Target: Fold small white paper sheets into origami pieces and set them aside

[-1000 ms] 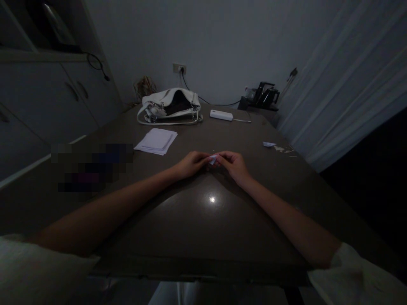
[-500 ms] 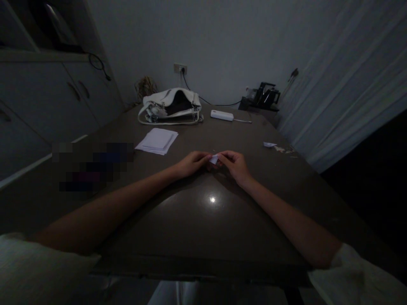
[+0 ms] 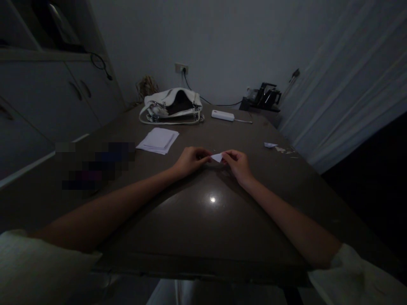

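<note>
A small folded piece of white paper [image 3: 217, 157], roughly triangular, is held just over the dark table between my two hands. My left hand [image 3: 191, 160] pinches its left tip between thumb and fingers. At the other end, my right hand [image 3: 235, 163] grips the paper's right corner, with the fingers curled behind it. A stack of white paper sheets [image 3: 159, 140] lies flat to the left, beyond my left hand. Off to the right sits another small folded paper [image 3: 270, 145], apart from both hands.
Toward the back of the brown table [image 3: 203, 228] stand a white handbag [image 3: 173, 106] and a white oblong device [image 3: 222, 115] with a strap. Small scraps [image 3: 284, 150] lie near the right edge. A black kettle [image 3: 270, 98] is beyond the table. Something at the left is blurred out.
My hands have drawn slightly apart, the left one shifting left. More of the folded paper shows between them, now as a clearer triangle.
</note>
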Tool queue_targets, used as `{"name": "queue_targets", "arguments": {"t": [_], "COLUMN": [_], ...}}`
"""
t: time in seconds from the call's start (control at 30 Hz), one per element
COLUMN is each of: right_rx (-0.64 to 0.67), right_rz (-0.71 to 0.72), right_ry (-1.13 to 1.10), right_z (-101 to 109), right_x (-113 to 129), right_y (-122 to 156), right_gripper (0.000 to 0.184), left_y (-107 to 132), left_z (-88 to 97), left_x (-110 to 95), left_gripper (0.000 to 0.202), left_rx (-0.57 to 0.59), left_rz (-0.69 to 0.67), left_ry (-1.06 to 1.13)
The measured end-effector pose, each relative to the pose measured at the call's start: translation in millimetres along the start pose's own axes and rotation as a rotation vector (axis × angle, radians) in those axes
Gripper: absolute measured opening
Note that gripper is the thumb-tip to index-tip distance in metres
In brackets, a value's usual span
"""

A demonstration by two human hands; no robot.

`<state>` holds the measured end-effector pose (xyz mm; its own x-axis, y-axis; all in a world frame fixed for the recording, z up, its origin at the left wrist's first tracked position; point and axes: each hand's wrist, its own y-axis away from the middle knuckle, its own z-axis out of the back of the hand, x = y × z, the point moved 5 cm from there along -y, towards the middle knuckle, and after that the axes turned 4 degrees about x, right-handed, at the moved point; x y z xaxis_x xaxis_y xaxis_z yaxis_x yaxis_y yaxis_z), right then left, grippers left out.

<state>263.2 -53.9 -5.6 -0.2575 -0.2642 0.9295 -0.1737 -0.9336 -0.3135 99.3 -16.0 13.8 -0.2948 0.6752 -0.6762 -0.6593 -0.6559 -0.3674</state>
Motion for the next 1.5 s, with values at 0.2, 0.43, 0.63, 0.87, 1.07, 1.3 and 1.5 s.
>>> {"name": "queue_targets", "arguments": {"t": [0.2,0.43,0.63,0.87,1.07,1.3,1.5], "right_rx": [0.007,0.047,0.051,0.072,0.083,0.083,0.09], "right_rz": [-0.011,0.008,0.04,0.073,0.071,0.069,0.082], "right_ry": [-0.003,-0.04,-0.007,0.026,0.026,0.024,0.027], "right_z": [-0.9,-3.3,-3.0,-4.8,-6.3,-6.6,-7.2], "right_x": [0.9,0.7,3.2,3.6,1.8,4.9,5.5], "right_y": [0.0,-0.7,0.7,0.3,0.1,0.6,0.8], "right_gripper": [0.017,0.021,0.022,0.021,0.022,0.021,0.022], "left_y": [0.5,-0.5,-2.9,-1.8,0.2,-1.1,-0.4], "left_z": [0.6,-0.1,-2.5,-3.6,-2.5,-1.9,-1.4], "left_x": [1.9,4.4,11.3,5.7,-0.7,2.6,0.9], "left_gripper": [0.022,0.024,0.027,0.04,0.034,0.032,0.033], "left_rx": [-0.006,-0.025,-0.005,0.079,0.055,0.023,0.013], "left_rz": [0.012,0.01,0.043,0.073,0.015,0.036,0.037], "left_ry": [0.009,0.065,0.14,0.11,-0.031,-0.054,-0.047]}}
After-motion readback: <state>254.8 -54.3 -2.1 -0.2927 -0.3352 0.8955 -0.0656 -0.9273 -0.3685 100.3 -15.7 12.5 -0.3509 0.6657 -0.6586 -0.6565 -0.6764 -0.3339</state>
